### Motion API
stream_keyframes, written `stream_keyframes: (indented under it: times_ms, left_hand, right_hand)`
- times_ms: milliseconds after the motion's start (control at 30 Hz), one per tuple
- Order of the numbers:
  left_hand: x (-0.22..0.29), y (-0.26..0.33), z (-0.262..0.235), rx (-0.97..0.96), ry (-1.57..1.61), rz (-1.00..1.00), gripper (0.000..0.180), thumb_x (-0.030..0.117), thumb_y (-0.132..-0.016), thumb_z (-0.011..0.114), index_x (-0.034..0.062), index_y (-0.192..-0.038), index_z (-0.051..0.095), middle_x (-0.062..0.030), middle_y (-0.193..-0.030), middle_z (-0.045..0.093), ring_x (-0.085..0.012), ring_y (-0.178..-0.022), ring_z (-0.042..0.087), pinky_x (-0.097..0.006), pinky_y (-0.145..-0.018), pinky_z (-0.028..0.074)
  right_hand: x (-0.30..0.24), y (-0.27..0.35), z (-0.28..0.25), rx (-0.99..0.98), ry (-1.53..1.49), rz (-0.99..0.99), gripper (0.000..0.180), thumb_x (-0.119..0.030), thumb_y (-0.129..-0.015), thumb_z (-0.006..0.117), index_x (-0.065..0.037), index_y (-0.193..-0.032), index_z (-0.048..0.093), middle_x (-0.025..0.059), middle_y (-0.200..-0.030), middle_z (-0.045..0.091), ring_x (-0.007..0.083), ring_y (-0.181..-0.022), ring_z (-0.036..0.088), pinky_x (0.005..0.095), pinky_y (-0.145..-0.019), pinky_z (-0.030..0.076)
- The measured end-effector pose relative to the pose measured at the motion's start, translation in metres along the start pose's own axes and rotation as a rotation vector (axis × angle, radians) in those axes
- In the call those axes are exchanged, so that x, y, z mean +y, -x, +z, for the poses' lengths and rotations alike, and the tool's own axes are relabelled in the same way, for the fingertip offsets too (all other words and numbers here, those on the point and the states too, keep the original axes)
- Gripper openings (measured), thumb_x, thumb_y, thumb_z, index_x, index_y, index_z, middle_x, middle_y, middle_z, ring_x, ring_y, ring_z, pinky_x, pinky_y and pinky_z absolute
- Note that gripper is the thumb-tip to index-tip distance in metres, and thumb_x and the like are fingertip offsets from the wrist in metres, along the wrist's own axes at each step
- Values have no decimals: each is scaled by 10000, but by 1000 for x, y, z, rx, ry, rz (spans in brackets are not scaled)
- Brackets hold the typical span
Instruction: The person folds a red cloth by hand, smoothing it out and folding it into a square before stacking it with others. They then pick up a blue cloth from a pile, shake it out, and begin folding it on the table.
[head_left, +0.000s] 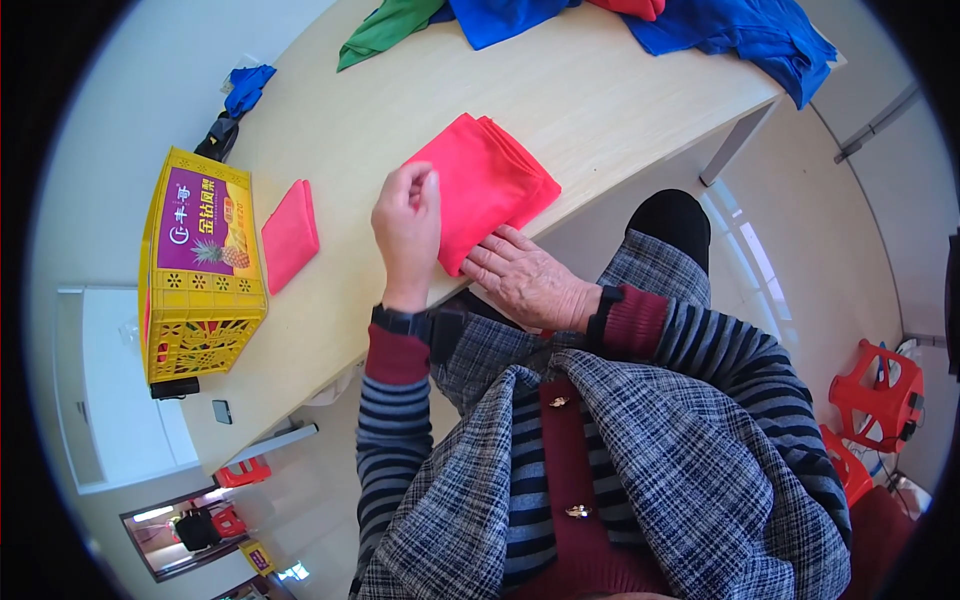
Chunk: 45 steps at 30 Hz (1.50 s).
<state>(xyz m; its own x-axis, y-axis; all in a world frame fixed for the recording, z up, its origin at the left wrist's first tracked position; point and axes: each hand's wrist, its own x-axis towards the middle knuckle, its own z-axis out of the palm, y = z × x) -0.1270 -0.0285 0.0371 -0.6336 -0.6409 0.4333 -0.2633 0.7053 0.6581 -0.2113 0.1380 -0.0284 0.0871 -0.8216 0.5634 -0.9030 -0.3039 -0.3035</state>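
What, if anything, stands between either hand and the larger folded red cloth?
Nothing visible does. The right hand rests palm-down at the near corner of the larger folded red cloth. The left hand is curled at its left edge, though I cannot tell whether it touches. The yellow plastic crate stands off to the left.

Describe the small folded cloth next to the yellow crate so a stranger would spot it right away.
Start at the pale table and find the yellow crate at the person's left. Just right of the crate lies a small, pinkish-red folded cloth. Unlike the larger red cloth at the right hand, it lies apart, untouched.
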Motion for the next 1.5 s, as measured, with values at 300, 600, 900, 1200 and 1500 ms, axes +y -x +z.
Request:
stream_keyframes:
  times_ms: [300, 600, 900, 1200, 1500]
  left_hand:
    - [-14, 45, 4, -165, -332, 253, 463, 303, -1040, 547, 40, -1421, 550, -196, -1509, 487, -373, -1440, 402, -487, -1207, 290]
    - [-9, 46, 0, -315, -470, 297, 580, 345, -1030, 546, 63, -1526, 439, -182, -1606, 370, -365, -1508, 308, -528, -1242, 197]
    - [-14, 50, 8, -257, -512, 229, 635, 376, -1018, 563, 30, -1532, 423, -186, -1606, 375, -331, -1520, 300, -517, -1251, 186]
    - [-16, 55, -5, -256, -497, 231, 614, 394, -1065, 467, 6, -1536, 401, -170, -1619, 361, -313, -1526, 289, -490, -1259, 164]
    - [-46, 9, -11, -191, -502, 179, 573, 381, -1073, 452, 10, -1509, 438, -188, -1565, 432, -337, -1477, 362, -489, -1226, 235]
  right_hand:
    - [13, 10, -31, 70, -252, -20, 383, -139, -871, 696, -22, -1229, 629, 159, -1268, 627, 298, -1277, 562, 468, -1096, 431]
    - [18, -78, -25, 12, 7, 231, 531, -366, -1008, 562, -19, -1410, 537, 226, -1471, 515, 355, -1441, 413, 498, -1188, 320]
    - [64, -77, 1, -148, 200, 310, 644, -485, -1054, 421, -46, -1525, 449, 175, -1605, 394, 337, -1515, 313, 490, -1242, 217]
    - [72, -69, -15, -134, 319, 406, 616, -467, -1061, 420, -62, -1524, 456, 140, -1610, 397, 339, -1510, 319, 494, -1230, 238]
    - [75, -103, -4, -162, 411, 206, 589, -445, -1047, 448, -69, -1499, 490, 127, -1565, 459, 344, -1462, 379, 516, -1196, 286]
